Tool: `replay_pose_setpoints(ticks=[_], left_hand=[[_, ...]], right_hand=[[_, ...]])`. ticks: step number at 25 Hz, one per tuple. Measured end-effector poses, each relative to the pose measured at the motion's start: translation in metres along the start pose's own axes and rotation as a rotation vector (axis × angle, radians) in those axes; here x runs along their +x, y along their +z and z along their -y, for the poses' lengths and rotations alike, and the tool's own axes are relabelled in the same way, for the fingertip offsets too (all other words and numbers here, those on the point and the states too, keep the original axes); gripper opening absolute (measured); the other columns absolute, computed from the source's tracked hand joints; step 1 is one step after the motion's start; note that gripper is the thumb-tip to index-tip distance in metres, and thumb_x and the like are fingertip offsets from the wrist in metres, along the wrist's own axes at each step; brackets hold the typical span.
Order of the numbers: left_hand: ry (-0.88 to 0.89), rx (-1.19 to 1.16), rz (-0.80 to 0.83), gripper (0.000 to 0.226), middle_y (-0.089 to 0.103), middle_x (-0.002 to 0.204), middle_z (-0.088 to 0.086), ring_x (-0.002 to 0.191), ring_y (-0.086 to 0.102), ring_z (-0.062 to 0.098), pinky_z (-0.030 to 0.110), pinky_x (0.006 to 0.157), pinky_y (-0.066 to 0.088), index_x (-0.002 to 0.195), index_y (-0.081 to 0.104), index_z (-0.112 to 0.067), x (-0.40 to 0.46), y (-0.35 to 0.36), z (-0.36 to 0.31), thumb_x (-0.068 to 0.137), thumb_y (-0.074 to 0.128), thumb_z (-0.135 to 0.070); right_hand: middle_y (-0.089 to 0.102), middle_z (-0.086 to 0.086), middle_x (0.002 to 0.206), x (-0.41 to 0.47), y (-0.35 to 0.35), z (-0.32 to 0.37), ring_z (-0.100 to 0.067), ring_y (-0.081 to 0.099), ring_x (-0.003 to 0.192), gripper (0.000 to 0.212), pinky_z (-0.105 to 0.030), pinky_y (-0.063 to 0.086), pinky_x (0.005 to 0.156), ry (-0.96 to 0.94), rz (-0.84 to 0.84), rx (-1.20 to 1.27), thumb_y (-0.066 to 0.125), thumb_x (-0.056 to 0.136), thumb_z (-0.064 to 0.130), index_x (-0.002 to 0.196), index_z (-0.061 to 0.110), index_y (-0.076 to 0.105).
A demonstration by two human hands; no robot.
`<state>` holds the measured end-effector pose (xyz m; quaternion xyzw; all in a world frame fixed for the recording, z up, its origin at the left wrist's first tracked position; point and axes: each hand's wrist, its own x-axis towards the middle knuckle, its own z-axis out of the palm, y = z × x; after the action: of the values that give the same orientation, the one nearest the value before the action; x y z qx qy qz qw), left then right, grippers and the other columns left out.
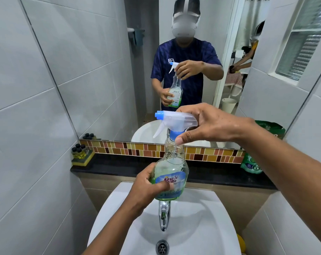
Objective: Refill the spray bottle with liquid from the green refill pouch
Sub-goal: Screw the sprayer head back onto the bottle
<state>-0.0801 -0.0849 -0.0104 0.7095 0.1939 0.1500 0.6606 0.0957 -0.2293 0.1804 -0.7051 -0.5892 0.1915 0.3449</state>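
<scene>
A clear spray bottle (171, 168) with a blue label and a little green liquid at its bottom is held upright above the sink. My left hand (148, 184) grips its lower body. My right hand (209, 124) is closed around the blue collar under the translucent trigger head (174, 120), thumb on the neck. The green refill pouch (251, 162) stands on the black ledge at the right, partly hidden behind my right forearm.
A white sink (202, 218) with a chrome tap (163, 216) and drain (162, 246) lies below the bottle. Small dark-capped bottles on a yellow sponge (81, 153) sit at the ledge's left end. A mirror (101, 70) covers the wall ahead; tiled walls close in on both sides.
</scene>
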Motion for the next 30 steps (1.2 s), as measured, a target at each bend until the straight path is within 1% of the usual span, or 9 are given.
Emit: replay_pose_setpoints(ticks=[3,5,8,11,15,21,25,27,30], left_hand=[[0.008,-0.011,-0.003,0.063,0.079,0.108,-0.002,0.106,0.075,0.023,0.036,0.087,0.064,0.122,0.069,-0.031,0.0,-0.001,-0.001,0.061,0.084,-0.021],[0.011,-0.032,-0.003,0.066,0.079,0.11,0.0,0.106,0.075,0.025,0.038,0.088,0.064,0.123,0.069,-0.03,0.0,-0.002,-0.002,0.059,0.084,-0.025],[0.011,-0.045,-0.007,0.064,0.079,0.111,0.001,0.108,0.075,0.026,0.039,0.089,0.064,0.124,0.069,-0.029,0.001,-0.003,-0.004,0.062,0.083,-0.02],[0.007,-0.039,-0.002,0.066,0.079,0.111,0.002,0.108,0.075,0.027,0.037,0.087,0.063,0.124,0.069,-0.029,0.002,-0.004,-0.003,0.06,0.084,-0.021],[0.002,-0.029,-0.002,0.073,0.078,0.113,0.001,0.11,0.074,0.027,0.041,0.091,0.064,0.125,0.068,-0.03,0.001,-0.003,-0.004,0.054,0.084,-0.033],[0.002,-0.02,0.013,0.073,0.079,0.111,-0.001,0.108,0.075,0.024,0.039,0.089,0.064,0.125,0.068,-0.031,0.001,-0.003,-0.004,0.053,0.082,-0.034],[-0.013,-0.02,0.014,0.073,0.079,0.111,0.0,0.108,0.075,0.025,0.042,0.092,0.064,0.125,0.067,-0.031,0.001,-0.002,-0.003,0.054,0.083,-0.033],[-0.019,-0.023,0.009,0.073,0.079,0.11,0.001,0.108,0.075,0.026,0.041,0.09,0.064,0.125,0.067,-0.031,0.003,-0.003,-0.002,0.054,0.084,-0.033],[-0.025,-0.024,0.011,0.074,0.079,0.11,0.0,0.108,0.075,0.026,0.041,0.09,0.064,0.124,0.067,-0.032,0.005,-0.002,-0.001,0.052,0.084,-0.034]], right_hand=[[0.072,-0.005,0.101,-0.003,0.007,-0.006,-0.018,0.071,0.092,0.039,-0.025,0.056,0.077,-0.017,-0.041,0.102,0.09,0.082,0.022,0.115,0.013,0.071],[0.077,0.001,0.121,-0.007,0.016,-0.011,-0.018,0.073,0.115,0.053,-0.027,0.06,0.094,-0.011,0.001,0.278,0.085,0.085,0.015,0.133,0.025,0.066],[0.075,-0.012,0.134,-0.01,0.037,-0.023,-0.035,0.068,0.129,0.061,-0.048,0.057,0.108,-0.021,-0.078,0.503,0.081,0.09,0.01,0.144,0.029,0.06],[0.073,-0.016,0.135,-0.008,0.045,-0.03,-0.039,0.067,0.131,0.059,-0.058,0.054,0.109,-0.01,-0.101,0.597,0.077,0.091,0.009,0.146,0.025,0.06],[0.076,-0.013,0.132,-0.005,0.045,-0.025,-0.031,0.071,0.128,0.057,-0.051,0.058,0.106,-0.004,-0.085,0.656,0.074,0.091,0.007,0.144,0.024,0.059],[0.078,-0.012,0.124,0.004,0.05,-0.022,-0.033,0.077,0.117,0.061,-0.058,0.058,0.104,0.019,-0.169,0.674,0.084,0.081,0.013,0.138,0.023,0.064],[0.07,-0.02,0.138,0.003,0.041,-0.024,-0.035,0.071,0.128,0.064,-0.047,0.063,0.095,0.019,-0.066,0.719,0.075,0.091,-0.004,0.148,0.018,0.056],[0.069,-0.023,0.138,0.004,0.04,-0.025,-0.035,0.072,0.126,0.062,-0.052,0.061,0.101,0.021,-0.087,0.726,0.07,0.093,-0.01,0.147,0.015,0.056],[0.07,-0.023,0.135,0.01,0.041,-0.026,-0.036,0.075,0.12,0.057,-0.061,0.057,0.104,0.055,-0.15,0.69,0.077,0.089,-0.004,0.141,0.013,0.061]])
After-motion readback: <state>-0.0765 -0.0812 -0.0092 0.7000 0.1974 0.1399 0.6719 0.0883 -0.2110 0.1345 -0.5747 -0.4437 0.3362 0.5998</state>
